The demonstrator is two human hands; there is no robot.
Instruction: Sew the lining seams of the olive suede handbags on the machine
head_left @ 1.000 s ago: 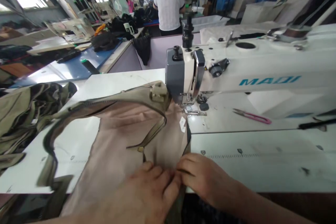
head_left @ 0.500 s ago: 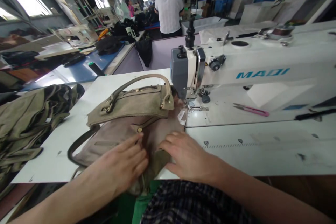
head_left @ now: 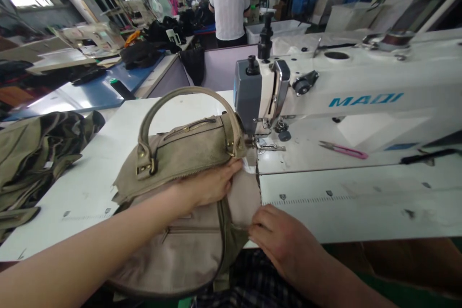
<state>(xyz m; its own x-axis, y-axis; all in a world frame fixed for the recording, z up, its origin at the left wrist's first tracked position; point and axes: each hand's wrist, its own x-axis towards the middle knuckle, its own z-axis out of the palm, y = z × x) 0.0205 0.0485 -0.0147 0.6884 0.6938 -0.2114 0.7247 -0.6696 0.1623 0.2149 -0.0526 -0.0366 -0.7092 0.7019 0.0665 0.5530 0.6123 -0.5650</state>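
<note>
Pinches the bag (head_left: 193, 149) by its edge with right hand (head_left: 279, 236), bottom middle; lays left hand (head_left: 207, 185) on top, mid-frame, maybe for flatness; can't tell if gripping there.

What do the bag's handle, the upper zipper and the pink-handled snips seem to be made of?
Handle: matt olive, probably leather or imitation; its surface looks smooth and dull.
Upper zipper: apparently metal, brassy, as golden glints suggest.
Snips: slim grey blades, so probably metal; pink grip perhaps painted metal or plastic.
</note>
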